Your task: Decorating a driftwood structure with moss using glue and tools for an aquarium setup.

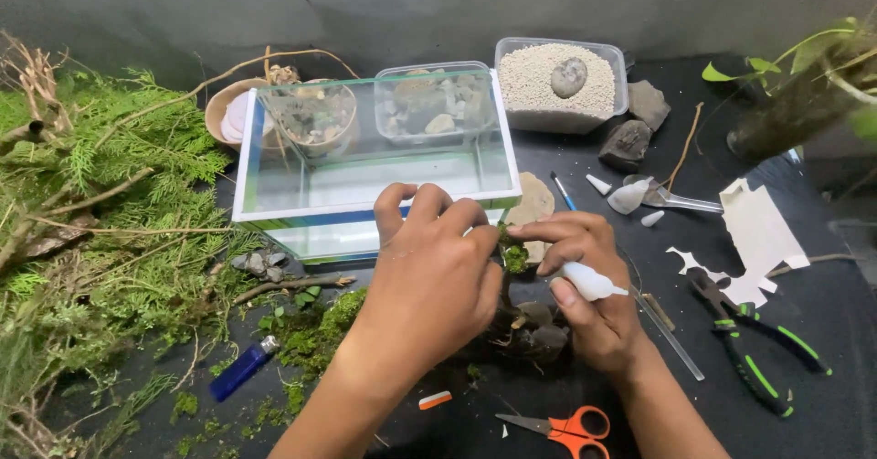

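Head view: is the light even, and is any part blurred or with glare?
Head view: light falls evenly from above on the dark table; the glass tank shows pale reflections on its walls; the left hand and right hand are slightly soft; the plant at the right edge is blurred.

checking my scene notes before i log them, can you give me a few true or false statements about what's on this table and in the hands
1. The right hand holds a small white squeeze bottle. True.
2. The empty rectangular glass tank lies in front of the hands, nearest the camera. False: it stands beyond the hands.
3. The orange-handled scissors are held in the left hand. False: they lie on the black table, near the bottom edge.
4. A blue lighter lies beside scattered green moss. True.
5. A grey stone rests on the pale gravel in the clear plastic tub. True.
6. The green-handled black pliers lie left of the tank. False: they lie at the right.
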